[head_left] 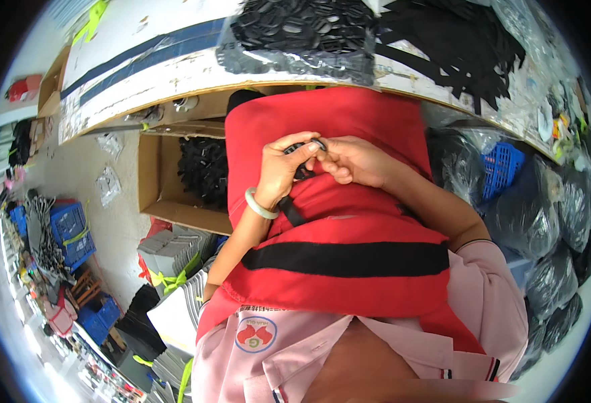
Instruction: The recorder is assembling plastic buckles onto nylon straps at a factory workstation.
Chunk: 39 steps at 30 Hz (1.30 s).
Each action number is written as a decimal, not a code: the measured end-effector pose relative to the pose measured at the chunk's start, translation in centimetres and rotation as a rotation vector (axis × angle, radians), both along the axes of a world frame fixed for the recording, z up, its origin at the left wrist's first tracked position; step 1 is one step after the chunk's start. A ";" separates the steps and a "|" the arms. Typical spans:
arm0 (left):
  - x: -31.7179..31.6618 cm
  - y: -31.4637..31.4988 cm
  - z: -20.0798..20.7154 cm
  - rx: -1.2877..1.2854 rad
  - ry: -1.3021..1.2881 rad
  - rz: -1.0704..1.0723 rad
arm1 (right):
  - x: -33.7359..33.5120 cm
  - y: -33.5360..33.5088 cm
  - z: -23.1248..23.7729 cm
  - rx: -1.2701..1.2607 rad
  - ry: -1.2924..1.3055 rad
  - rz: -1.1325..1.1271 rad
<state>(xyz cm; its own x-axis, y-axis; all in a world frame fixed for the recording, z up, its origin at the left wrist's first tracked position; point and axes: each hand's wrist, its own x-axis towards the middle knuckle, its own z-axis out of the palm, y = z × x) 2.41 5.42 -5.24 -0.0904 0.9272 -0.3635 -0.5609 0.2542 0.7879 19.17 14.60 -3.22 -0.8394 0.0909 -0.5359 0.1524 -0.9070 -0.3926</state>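
Note:
Both hands meet above the red apron (329, 111) on my lap. My left hand (280, 168), with a pale bangle (260, 205) at its wrist, pinches a black webbing strap. The strap's tail (292, 212) hangs down over the apron beside that wrist. Between the two sets of fingertips sits a small black buckle-like piece (319, 144), its exact shape partly hidden. My right hand (357, 161) closes thumb and fingers on this piece from the other side.
On the table ahead lie a clear bag of black plastic pieces (302, 27) and a pile of black straps (453, 47). A cardboard box (153, 181) with black items stands left under the table edge. Black plastic bags (527, 208) and a blue basket (501, 169) crowd the right.

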 end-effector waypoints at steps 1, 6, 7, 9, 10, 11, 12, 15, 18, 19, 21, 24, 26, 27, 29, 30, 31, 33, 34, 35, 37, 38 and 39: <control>-0.1 0.1 0.1 0.003 0.019 -0.012 | 0.0 0.2 -0.2 0.170 -0.029 0.062; -1.0 0.4 0.8 -0.157 -0.304 -0.067 | 2.4 5.3 3.8 1.156 -0.371 -0.040; -1.0 0.4 0.6 -0.157 -0.306 -0.071 | 3.0 6.9 4.0 1.416 -0.420 -0.195; -1.2 0.7 0.1 -0.159 -0.502 -0.098 | 3.7 11.0 4.0 1.826 -0.581 -0.321; -1.2 1.0 -0.1 -0.171 -0.531 -0.109 | 4.0 12.9 3.2 1.958 -0.646 -0.317; -1.0 1.3 0.1 -0.167 -0.533 -0.121 | 4.4 14.1 2.0 1.962 -0.657 -0.323; -0.7 1.8 0.3 -0.175 -0.526 -0.140 | 4.8 15.0 0.6 2.112 -0.759 -0.286; -0.6 1.7 -0.1 -0.171 -0.507 -0.135 | 3.8 15.4 1.3 2.032 -0.904 -0.126; -0.9 0.8 -0.3 -0.171 -0.487 -0.133 | 3.1 15.2 1.6 1.793 -1.028 -0.046; -0.9 0.8 -0.3 -0.170 -0.487 -0.138 | 3.4 15.2 0.8 1.954 -0.955 -0.166; -0.8 0.8 -0.2 -0.184 -0.488 -0.114 | 4.3 15.3 -0.3 2.110 -0.878 -0.292; -0.7 1.0 0.3 -0.195 -0.392 -0.102 | 5.2 16.2 -0.3 2.369 -0.688 -0.584; -1.0 1.3 0.8 -0.175 -0.358 -0.091 | 5.3 16.9 1.9 2.439 -0.564 -0.796; -1.1 1.6 1.2 -0.154 -0.326 -0.088 | 5.4 17.2 3.0 2.519 -0.527 -0.850; -1.0 2.2 2.2 -0.150 -0.217 -0.036 | 3.9 15.4 5.8 2.323 -0.461 -0.997; -1.0 2.7 2.7 -0.142 -0.155 -0.042 | 4.1 15.1 6.2 2.156 -0.372 -1.011; -1.0 3.0 3.1 -0.137 -0.094 -0.051 | 4.3 14.6 6.7 1.985 -0.292 -1.018; -0.6 3.1 3.7 -0.086 -0.004 0.063 | 2.4 10.7 8.7 1.822 -0.183 -0.886; -0.7 3.1 3.7 -0.063 0.028 0.086 | 1.2 8.3 9.3 1.561 -0.281 -0.606; -0.8 3.0 3.9 -0.038 0.059 0.105 | 0.4 6.6 9.8 1.293 -0.367 -0.335; -0.2 3.2 3.9 -0.022 0.097 0.135 | 0.0 4.0 6.6 1.162 -0.219 -0.189; 0.0 3.1 3.9 -0.002 0.137 0.163 | -0.1 3.3 5.6 1.153 -0.217 -0.182; 0.2 3.0 3.8 -0.012 0.136 0.168 | -0.1 2.7 4.8 0.993 -0.227 -0.187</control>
<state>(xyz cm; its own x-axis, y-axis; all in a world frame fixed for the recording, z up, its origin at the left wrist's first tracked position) 2.61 8.42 -1.40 -0.2929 0.8904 -0.3484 -0.4846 0.1759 0.8569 19.03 17.34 1.62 -0.6547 0.6972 -0.2920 0.2063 -0.2068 -0.9564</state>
